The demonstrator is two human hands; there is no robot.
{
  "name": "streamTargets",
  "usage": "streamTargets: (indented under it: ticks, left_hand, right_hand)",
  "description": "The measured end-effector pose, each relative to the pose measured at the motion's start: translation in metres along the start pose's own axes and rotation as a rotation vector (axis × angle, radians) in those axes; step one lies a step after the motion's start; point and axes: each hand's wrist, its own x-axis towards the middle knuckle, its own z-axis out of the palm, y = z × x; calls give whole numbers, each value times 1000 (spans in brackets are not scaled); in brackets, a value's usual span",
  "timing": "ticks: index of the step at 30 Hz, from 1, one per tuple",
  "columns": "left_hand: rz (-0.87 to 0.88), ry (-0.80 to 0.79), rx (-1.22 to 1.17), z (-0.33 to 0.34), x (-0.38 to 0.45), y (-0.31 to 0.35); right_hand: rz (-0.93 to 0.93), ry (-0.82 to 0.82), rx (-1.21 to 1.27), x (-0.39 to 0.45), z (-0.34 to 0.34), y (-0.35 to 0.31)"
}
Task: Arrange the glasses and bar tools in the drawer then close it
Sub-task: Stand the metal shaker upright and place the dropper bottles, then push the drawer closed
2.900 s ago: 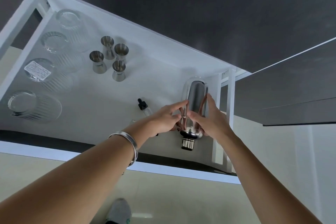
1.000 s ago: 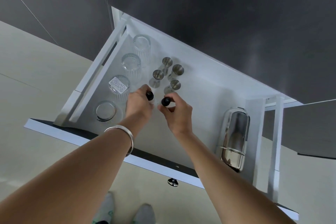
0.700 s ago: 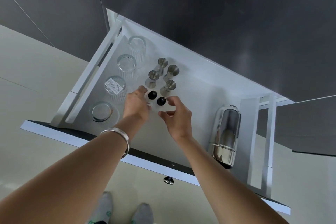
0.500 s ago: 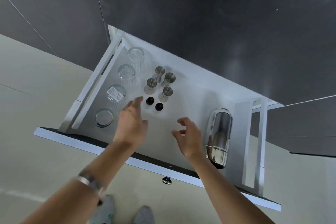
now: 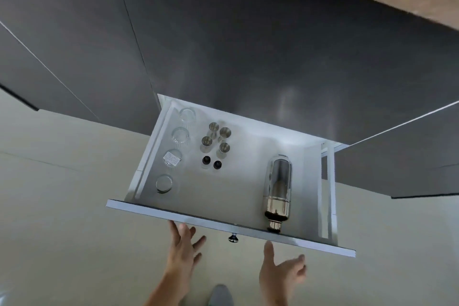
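Drawer [image 5: 173,216] open; both hands [image 5: 183,246] spread empty beside its knob [image 5: 233,238].

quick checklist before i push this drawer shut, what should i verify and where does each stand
1. Both hands out of the drawer: ok. The left hand and right hand are open and empty, below the front panel.
2. Glasses in place: ok, four in a row along the left wall.
3. Metal cups grouped: ok, four standing together near the back.
4. Dropper bottles upright: ok, two black caps side by side.
5. Shaker secure: cannot tell. It lies on its side with its cap at the front panel and might roll or knock when the drawer moves.
6. Anything too tall to clear the cabinet opening: cannot tell from above.
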Motion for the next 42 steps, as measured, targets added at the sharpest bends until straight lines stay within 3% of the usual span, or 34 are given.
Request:
streamTargets:
  ticks: [4, 17, 29, 39, 42]
  left_hand:
    - [-8, -35, -85, 17, 7, 7]
    - [60, -5, -21, 54, 45, 46]
    - [119, -80, 34, 95, 82, 102]
    - [181, -139, 77, 127, 90, 144]
    - [263, -81, 264, 139, 92, 148]
  right_hand:
    - [135, -346, 165, -1, 28, 1]
    - [91, -288, 195, 39, 58, -58]
    - [45, -293, 205, 87, 82, -123]
    - [-29, -385, 215, 119, 88, -165]
    - [-86, -377, 172, 114, 78, -180]
